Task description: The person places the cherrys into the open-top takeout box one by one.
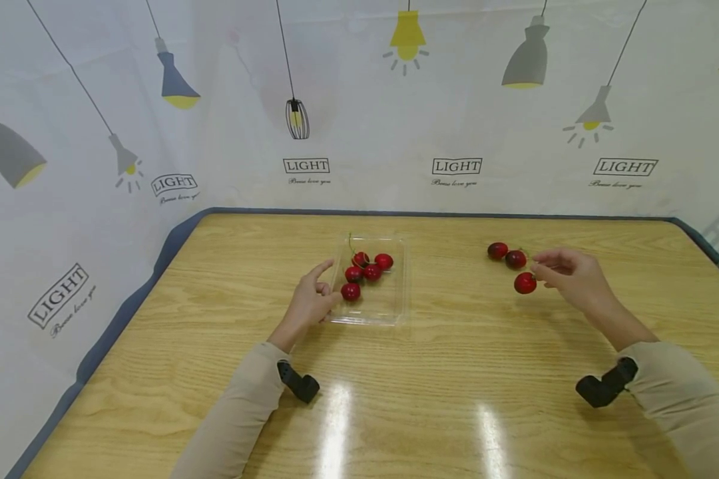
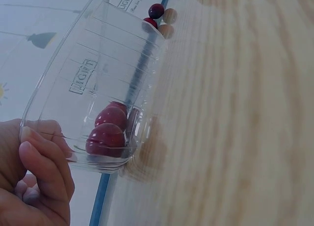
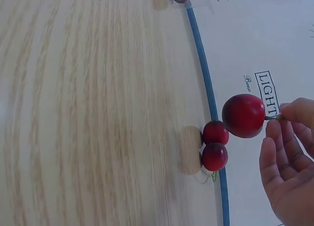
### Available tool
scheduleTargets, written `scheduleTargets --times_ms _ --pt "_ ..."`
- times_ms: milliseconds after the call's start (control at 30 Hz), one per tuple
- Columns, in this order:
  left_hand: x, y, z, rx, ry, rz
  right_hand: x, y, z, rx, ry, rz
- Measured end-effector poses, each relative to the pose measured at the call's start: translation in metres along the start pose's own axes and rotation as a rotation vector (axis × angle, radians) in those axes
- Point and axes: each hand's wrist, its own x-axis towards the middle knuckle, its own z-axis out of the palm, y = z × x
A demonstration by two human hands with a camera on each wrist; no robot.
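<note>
At the left of the head view, my left hand (image 1: pixel 313 298) grips the left edge of a clear plastic container (image 1: pixel 389 307). In the left wrist view, the thumb and fingers (image 2: pixel 45 164) pinch the container's wall (image 2: pixel 73 44). Several red cherries (image 1: pixel 372 272) lie inside it, one with a green stem pointing up. On the right, my right hand (image 1: pixel 578 283) pinches the green stem (image 3: pixel 273 117) of a cherry (image 3: pixel 244 115), which hangs off the tabletop. Just beyond it, two dark red cherries (image 1: pixel 497 251) rest side by side on the table.
The wooden table (image 1: pixel 455 372) has a dark blue edge along its back and sides. A white curtain (image 1: pixel 371 120) printed with lamps and the word LIGHT stands behind it. Black wrist cameras (image 1: pixel 299 382) sit on both sleeves.
</note>
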Motion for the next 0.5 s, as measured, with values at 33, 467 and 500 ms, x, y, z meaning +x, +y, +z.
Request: scheduleTargets --times_ms 33,467,500 --pt "0.000 0.000 0.000 -0.003 0.000 0.000 0.000 -0.002 0.001 -0.009 -0.003 0.000" --pt "0.000 -0.001 0.000 -0.014 -0.005 0.010 0.004 -0.015 0.007 -0.055 -0.039 0.005" --pt "0.000 -0.001 0.000 -0.013 -0.004 0.012 0.004 -0.017 0.007 -0.057 -0.039 0.003"
